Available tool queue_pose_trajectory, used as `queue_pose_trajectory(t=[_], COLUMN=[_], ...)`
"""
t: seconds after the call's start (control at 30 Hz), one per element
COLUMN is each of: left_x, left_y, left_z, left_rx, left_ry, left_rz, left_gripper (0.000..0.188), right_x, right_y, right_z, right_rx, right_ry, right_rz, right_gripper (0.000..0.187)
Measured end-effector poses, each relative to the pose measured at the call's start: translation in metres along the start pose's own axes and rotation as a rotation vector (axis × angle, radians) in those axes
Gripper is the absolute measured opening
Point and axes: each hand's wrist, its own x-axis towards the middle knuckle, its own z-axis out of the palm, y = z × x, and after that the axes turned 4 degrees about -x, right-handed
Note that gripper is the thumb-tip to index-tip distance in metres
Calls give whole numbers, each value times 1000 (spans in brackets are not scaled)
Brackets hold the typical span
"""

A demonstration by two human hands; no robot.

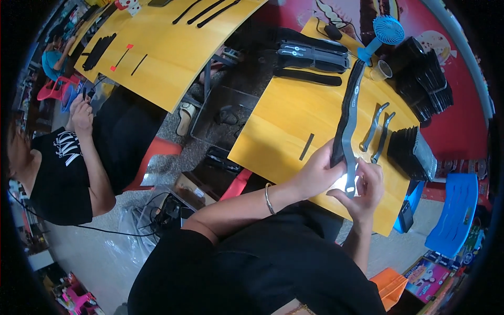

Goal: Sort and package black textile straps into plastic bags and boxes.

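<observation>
A long black-and-grey strap (353,113) runs from beside the small fan down toward me, with a small pale slot near its lower end. My left hand (317,170) is closed round the strap above that end, fingers wrapped from the left. At the lower tip, my right hand (366,191) curls its thumb and fingers about the strap; a bright glare behind it partly hides the contact. Just left of my hands, a short black strip (307,146) lies flat on the yellow table (268,128). Two short grey-black straps (374,128) rest to the right.
Stacked black straps (312,55) lie at the table's back, beside a blue fan (387,31) and a clear cup (381,70). Black packets (412,152) are piled at the right edge. A blue stool (454,212) stands right. Another person (68,168) sits left at a second yellow table (168,58).
</observation>
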Motion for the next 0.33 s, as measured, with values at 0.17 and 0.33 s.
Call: queue_pose_trajectory(t=[0.17,0.33], left_x=[-4,-7], left_y=[-8,-9], left_z=[-10,-20], left_rx=[104,97], left_ry=[-59,-141], left_rz=[0,-173], left_gripper=[42,49], right_x=[-4,0], right_y=[6,0], right_z=[1,-12], right_rx=[-9,131], right_ry=[45,-30], right_rz=[1,102], right_gripper=[51,63])
